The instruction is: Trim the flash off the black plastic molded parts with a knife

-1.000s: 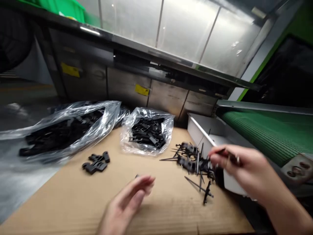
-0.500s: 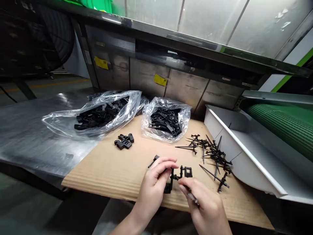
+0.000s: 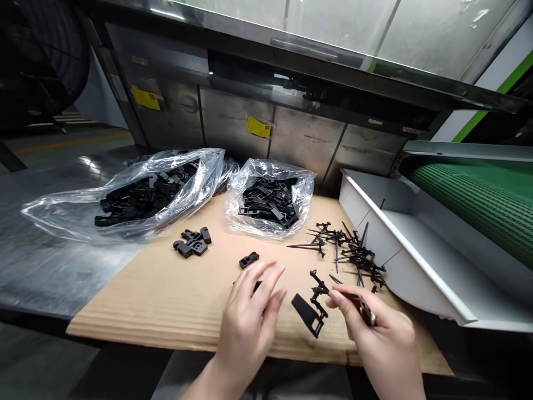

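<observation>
My left hand (image 3: 250, 311) hovers low over the cardboard with its fingers apart, holding nothing I can see. Just beyond its fingertips lies a small black plastic block (image 3: 249, 260); another dark piece shows partly beneath the fingers. My right hand (image 3: 375, 328) pinches a black plastic sprue (image 3: 320, 291) between thumb and forefinger. One flat, tapered black clip (image 3: 306, 314) with a square window still hangs from that sprue. A slim metal tool (image 3: 366, 312) with a reddish part is tucked in the same hand; its kind is hidden.
Two clear bags, a left bag (image 3: 54, 214) and a middle bag (image 3: 237, 222), contain black parts. Several black blocks (image 3: 192, 243) lie on the cardboard sheet (image 3: 145, 300). A pile of bare sprues (image 3: 358, 255) borders the grey tray (image 3: 416, 261), beside a green conveyor belt (image 3: 466, 205).
My left hand has let go of the black piece and opened, moving left. My right hand has moved right with the sprue, and the clip now hangs apart from the left hand. The view has shifted.
</observation>
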Demonstrator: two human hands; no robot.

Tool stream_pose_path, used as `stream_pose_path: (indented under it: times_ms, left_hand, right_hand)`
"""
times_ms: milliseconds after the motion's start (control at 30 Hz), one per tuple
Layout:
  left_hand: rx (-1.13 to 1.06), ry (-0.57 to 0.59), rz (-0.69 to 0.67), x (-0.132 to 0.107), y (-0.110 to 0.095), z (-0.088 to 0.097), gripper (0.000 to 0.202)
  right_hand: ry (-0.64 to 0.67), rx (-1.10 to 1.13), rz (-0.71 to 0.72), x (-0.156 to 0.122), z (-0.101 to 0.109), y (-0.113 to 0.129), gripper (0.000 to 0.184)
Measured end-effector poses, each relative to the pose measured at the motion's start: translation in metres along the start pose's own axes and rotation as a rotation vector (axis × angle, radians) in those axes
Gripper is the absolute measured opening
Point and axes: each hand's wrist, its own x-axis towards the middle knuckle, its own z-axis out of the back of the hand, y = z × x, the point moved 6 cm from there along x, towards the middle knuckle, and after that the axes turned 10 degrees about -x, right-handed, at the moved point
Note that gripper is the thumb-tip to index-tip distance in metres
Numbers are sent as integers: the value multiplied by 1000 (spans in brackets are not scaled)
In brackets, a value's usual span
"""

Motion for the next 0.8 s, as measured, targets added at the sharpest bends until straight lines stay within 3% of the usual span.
stream_pose_path:
  times_ms: [100,167,233,367,500,600,700,800]
  left_hand:
    - [-183,154,135,-1,-10,-8,47]
    - [-251,255,331,-1,-6,-18,40]
    - [-261,295,442,0,-2,-25,30]
    - [-326,348,428,4,1,-36,23]
    - [-331,276,514,3,10,-36,21]
    - [-327,238,426,6,4,-33,18]
    - [-408,208,388,5,0,-30,17]
    - [-422,251,314,-1,-2,-29,11]
  right_hand:
    - [-85,-15,149,-9,5,14,7]
    - [-141,-1,271,-17,6,22,16]
    - [-198,7,321,-24,7,24,21]
    - [-203,-13,349,-29,4,18,18]
    - [-203,-50,422,-31,-2,21,17]
    - [-210,-50,435,-32,2,22,18]
    - [-259,-108,376,-25,17,10,13]
    - [-382,-316,227,-13,34,-12,13]
